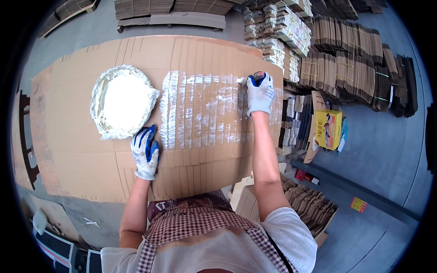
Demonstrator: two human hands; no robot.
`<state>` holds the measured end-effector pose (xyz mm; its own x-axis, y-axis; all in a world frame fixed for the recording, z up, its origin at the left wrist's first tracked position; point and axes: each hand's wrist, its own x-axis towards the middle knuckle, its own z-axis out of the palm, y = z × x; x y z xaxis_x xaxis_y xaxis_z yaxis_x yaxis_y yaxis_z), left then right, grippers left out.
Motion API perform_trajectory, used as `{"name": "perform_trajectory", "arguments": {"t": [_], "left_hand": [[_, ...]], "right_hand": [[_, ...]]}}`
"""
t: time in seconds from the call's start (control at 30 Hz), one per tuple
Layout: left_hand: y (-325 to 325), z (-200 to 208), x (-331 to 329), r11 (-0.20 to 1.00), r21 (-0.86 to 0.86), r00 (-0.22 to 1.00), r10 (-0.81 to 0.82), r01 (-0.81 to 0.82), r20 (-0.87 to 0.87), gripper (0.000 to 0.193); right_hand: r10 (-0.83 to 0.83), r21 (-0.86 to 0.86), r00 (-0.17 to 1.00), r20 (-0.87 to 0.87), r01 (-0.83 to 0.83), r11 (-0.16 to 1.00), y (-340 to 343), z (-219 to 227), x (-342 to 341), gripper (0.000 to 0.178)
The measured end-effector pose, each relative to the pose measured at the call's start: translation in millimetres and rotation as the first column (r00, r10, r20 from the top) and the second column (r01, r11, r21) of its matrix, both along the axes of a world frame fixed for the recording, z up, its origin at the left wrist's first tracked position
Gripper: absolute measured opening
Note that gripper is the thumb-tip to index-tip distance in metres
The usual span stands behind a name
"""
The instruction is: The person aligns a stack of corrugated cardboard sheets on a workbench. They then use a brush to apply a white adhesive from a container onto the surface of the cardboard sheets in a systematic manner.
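White glue coats overlapping cardboard strips [200, 109] in streaky bands across the table. My right hand [261, 95], in a white glove with blue palm, is closed around what looks like a glue brush [242, 81] at the right end of the coated area. Most of the brush is hidden by the fingers; a bit of red shows above them. Gloved the same way, my left hand [145, 152] lies with fingers stretched and thumb apart on the cardboard. Its fingertips are close to the lower edge of a round basin [98, 120] holding white glue, its rim crusted.
Tied bundles of flat cardboard [350, 63] and printed cartons [284, 27] stand right of the table. A yellow box [328, 129] is below them. By my right side is a bin of folded cardboard [307, 200]. A loaded pallet [168, 18] sits beyond the table.
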<state>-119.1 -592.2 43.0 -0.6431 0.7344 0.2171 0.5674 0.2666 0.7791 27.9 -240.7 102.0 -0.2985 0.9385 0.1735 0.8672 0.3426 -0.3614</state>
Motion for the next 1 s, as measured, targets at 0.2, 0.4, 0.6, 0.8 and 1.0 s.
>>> {"name": "perform_trajectory", "arguments": {"t": [0.2, 0.4, 0.6, 0.8, 1.0], "left_hand": [[-2.2, -1.3, -0.3, 1.000, -0.019, 1.000, -0.003, 0.003, 0.021, 0.040], [-2.6, 0.7, -1.9, 1.000, -0.026, 0.999, -0.009, 0.010, 0.034, 0.041], [-6.0, -8.0, -0.9, 1.000, -0.028, 0.999, 0.016, -0.015, 0.046, 0.043], [-5.3, -3.4, -3.0, 1.000, -0.016, 0.998, 0.025, -0.024, 0.062, 0.040], [-5.7, -3.9, -2.4, 0.999, 0.016, 0.999, 0.049, -0.049, 0.018, 0.039]], "right_hand": [[0.020, -0.018, 0.998, 0.058, -0.019, 1.000, -3.1, 4.9, -10.9, 0.043], [0.255, -0.101, 0.903, -0.346, -0.306, 0.947, -54.9, 8.2, -44.0, 0.042], [0.390, -0.316, 0.910, -0.142, -0.416, 0.853, -69.6, 26.8, -72.5, 0.034], [0.451, -0.271, 0.862, -0.230, -0.502, 0.821, -76.2, 45.7, -86.0, 0.035], [0.468, -0.337, 0.883, 0.048, -0.426, 0.839, -64.1, 43.7, -94.0, 0.028]]}}
